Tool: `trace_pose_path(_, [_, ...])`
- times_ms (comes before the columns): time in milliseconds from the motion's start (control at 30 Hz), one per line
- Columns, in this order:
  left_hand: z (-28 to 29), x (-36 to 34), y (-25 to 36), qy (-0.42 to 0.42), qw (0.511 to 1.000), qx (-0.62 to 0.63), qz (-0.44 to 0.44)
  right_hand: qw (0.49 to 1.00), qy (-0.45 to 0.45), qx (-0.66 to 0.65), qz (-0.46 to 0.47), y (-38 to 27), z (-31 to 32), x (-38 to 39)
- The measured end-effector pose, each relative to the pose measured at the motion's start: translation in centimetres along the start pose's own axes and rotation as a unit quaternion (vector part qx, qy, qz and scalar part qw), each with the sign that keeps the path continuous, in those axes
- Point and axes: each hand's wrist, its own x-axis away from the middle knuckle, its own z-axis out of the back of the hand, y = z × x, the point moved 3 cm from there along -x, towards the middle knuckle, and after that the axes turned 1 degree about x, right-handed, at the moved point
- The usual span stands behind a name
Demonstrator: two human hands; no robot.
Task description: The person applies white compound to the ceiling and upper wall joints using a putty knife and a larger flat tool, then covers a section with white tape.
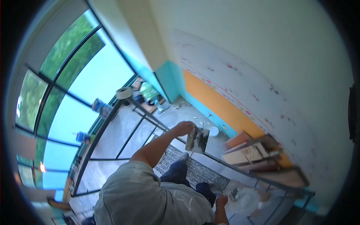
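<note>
My left hand (185,128) reaches out in front of me and grips a rectangular metal trowel (198,140) whose blade is smeared with grey and white plaster. The trowel hangs over the far rail of the scaffold. My right hand (221,201) is low at my side, fingers curled, apparently around a small grey tool (233,194), though it is too small to make out well. I stand on a perforated metal scaffold deck (198,173), in dark trousers and a grey shirt.
Black scaffold rails (112,120) frame the deck, with a tape roll (123,92) on a corner post. Stacked boards (249,153) lie to the right against the white, orange and teal wall. On the floor below are a white bucket (213,131) and a green bag (149,92). Cans (99,105) stand by the big windows.
</note>
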Motion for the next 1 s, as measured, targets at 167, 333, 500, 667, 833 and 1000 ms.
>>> trace_pose_path(167, [16.7, 7.0, -6.6, 0.267, 0.890, -0.369, 0.018, 0.999, -0.044, 0.022, 0.013, -7.5, 2.6, -4.4])
trace_pose_path(333, [29.9, 15.8, -5.6, 0.488, 0.842, -0.101, 0.208, 0.994, -0.109, 0.021, 0.017, -13.6, 1.5, -8.9])
trace_pose_path(500, [36.4, 15.0, -12.7, 0.425, 0.856, -0.218, 0.199, 0.971, -0.042, 0.128, 0.195, -11.9, -0.8, -16.9])
trace_pose_path(667, [34.3, 16.2, -16.9, 0.344, 0.845, -0.348, 0.216, 0.930, -0.002, 0.144, 0.338, -22.8, 0.5, -9.7])
trace_pose_path(833, [35.0, 13.9, -13.3, 0.302, 0.845, -0.372, 0.236, 0.958, -0.035, 0.072, 0.274, -31.9, 4.4, -9.0])
trace_pose_path(1000, [36.3, 14.2, -3.4, 0.336, 0.839, -0.425, 0.054, 0.931, -0.031, 0.021, 0.364, -39.8, 7.5, -9.3])
